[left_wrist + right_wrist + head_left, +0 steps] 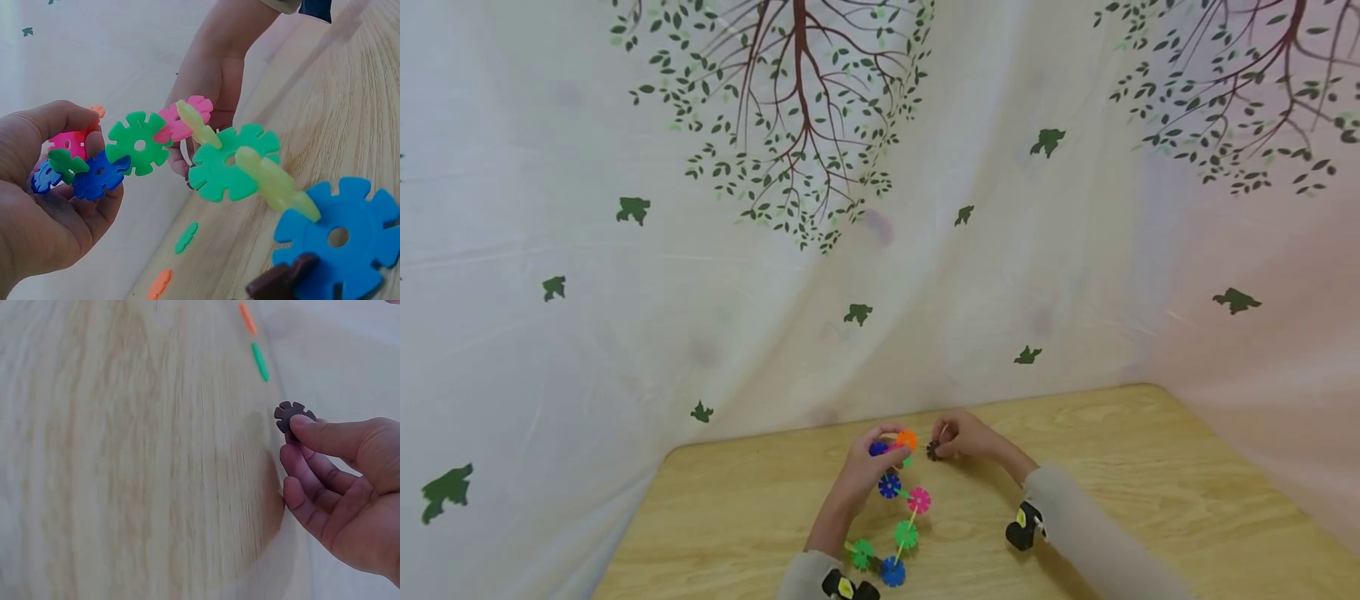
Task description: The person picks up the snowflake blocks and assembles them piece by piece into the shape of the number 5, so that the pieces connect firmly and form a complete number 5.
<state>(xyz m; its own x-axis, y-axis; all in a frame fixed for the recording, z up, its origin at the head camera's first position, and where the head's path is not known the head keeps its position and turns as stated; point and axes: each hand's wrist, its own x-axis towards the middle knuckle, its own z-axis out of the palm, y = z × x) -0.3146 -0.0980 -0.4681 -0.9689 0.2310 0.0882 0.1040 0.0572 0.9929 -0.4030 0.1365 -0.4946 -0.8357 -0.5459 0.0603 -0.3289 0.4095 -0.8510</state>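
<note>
My left hand (867, 468) holds one end of a chain of notched plastic discs slotted together. In the left wrist view, its thumb and fingers curl round a pink disc (67, 144) and a dark blue disc (100, 175). From there the chain runs through a green disc (139, 144), a pink one and pale yellow ones to a large blue disc (356, 219), with a brown disc (281, 280) slotted in beside it. Just right of the left hand, my right hand (967, 437) pinches a single brown disc (289, 416) between thumb and fingers, apart from the chain.
Near the far edge of the wood-grain table (730, 500) lie a loose green disc (260, 362) and a loose orange disc (248, 319). Behind the table hangs a pale cloth (760, 333) printed with trees and leaves. The chain's near part trails toward the left forearm.
</note>
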